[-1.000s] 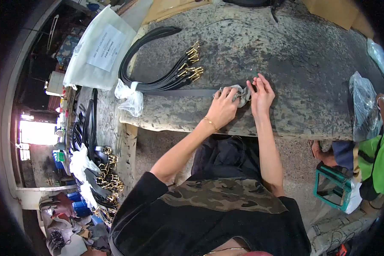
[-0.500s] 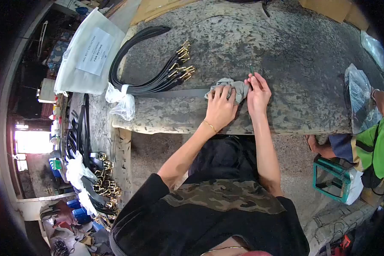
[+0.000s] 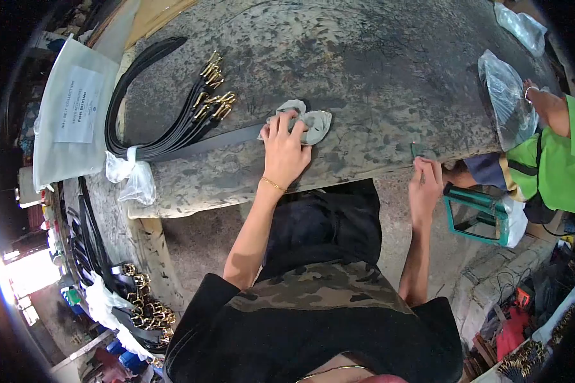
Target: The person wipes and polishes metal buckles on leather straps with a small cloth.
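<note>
My left hand (image 3: 286,150) presses down on a crumpled grey cloth (image 3: 316,127), fingers curled over it, near the front of the table. From under the cloth a flat dark strap (image 3: 227,139) runs leftward along the tabletop. My right hand (image 3: 426,182) is off to the right at the table's front edge, thumb and fingers pinched on a small dark green piece (image 3: 418,149); its exact kind cannot be made out. Left of the cloth lies a bundle of black belts (image 3: 163,140) with gold-coloured buckles.
A stained table (image 3: 377,83) spans the view. White printed bags (image 3: 76,115) stand at its left, and a clear plastic bag (image 3: 508,96) lies at the right near another person's arm (image 3: 549,108). More buckled belts (image 3: 150,313) hang at left. A green-framed object (image 3: 476,214) is on the right.
My right hand has moved away from the cloth, rightward and back to the table edge, still pinching the green piece. My left hand stays on the cloth. The view has turned right.
</note>
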